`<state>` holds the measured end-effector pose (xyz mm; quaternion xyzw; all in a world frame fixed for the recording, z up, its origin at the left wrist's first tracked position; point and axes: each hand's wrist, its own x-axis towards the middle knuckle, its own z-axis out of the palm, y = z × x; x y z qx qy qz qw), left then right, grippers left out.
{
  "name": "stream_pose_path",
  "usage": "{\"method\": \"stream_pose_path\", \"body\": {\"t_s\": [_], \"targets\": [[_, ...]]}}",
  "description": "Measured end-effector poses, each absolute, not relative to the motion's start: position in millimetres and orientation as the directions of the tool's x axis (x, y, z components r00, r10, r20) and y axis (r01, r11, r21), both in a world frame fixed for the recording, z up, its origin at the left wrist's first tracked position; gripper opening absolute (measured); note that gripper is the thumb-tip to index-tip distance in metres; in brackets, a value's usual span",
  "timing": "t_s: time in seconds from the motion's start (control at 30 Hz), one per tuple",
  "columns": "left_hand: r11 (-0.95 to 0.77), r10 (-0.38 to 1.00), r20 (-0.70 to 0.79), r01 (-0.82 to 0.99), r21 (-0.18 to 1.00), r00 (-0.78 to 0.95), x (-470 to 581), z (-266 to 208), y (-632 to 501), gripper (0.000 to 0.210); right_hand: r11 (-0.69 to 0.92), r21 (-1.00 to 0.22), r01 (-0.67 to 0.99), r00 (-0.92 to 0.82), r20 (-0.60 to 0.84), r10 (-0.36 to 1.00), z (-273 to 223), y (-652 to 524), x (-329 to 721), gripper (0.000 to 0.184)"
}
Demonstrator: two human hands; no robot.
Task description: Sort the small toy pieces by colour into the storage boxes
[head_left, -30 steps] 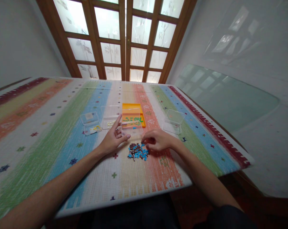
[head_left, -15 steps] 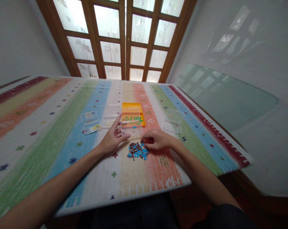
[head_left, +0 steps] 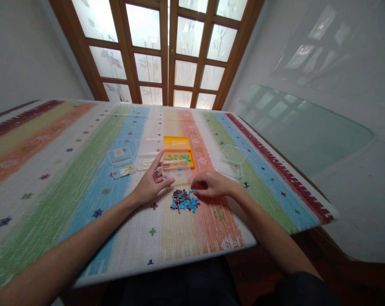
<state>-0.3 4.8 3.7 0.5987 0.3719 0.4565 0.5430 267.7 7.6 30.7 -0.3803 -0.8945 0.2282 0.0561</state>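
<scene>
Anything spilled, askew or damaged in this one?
Nothing looks damaged. The brown and blue pile lies loose on the cloth by the right hand, which might pass for a spill, since the green pieces sit in the orange box; but it is one heap, so probably no accident.

Glaring door panes point(head_left: 143, 26), dim indoor light; stretched edges

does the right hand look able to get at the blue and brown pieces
Likely yes: the right hand is right beside the blue and brown pieces, and the left hand, at the clear box, doesn't cover them.
</scene>
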Motion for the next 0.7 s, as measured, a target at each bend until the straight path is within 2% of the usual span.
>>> {"method": "stream_pose_path", "body": {"t_s": [0.7], "targets": [[-0.141,0.941,0.141,-0.022,0.99,0.307,-0.5,5.2,4.7,0.103,0.602,-0.478,0.639,-0.719,-0.094,0.689,28.2,7.0,262.7,0.014]]}}
